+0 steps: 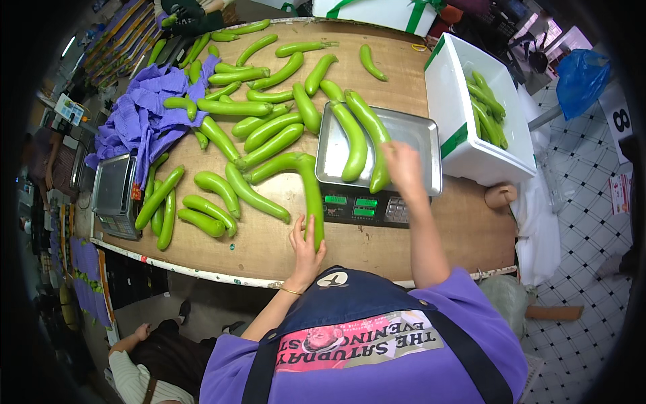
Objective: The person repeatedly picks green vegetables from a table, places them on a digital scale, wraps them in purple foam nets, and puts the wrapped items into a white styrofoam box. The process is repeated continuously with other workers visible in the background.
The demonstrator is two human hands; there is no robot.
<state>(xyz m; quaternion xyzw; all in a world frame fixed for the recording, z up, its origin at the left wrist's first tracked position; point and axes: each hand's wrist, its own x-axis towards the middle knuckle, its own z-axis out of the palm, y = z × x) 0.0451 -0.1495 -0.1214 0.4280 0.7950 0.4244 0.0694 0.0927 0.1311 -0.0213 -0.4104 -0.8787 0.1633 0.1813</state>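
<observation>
Two long green eggplants lie on the steel pan of a digital scale. My right hand, slightly blurred, is at the right-hand one; its fingers are curled beside the lower part, and a firm grip cannot be made out. The other eggplant on the pan lies to its left, untouched. Just left of the scale, my left hand holds the lower end of a green eggplant that points towards me. Many more green eggplants are spread over the wooden table to the left and beyond.
A white foam box with green eggplants inside stands right of the scale, near a brown cup. Purple cloth and a second scale are at the left. People stand at the far left edge and below left; a closed foam box is beyond.
</observation>
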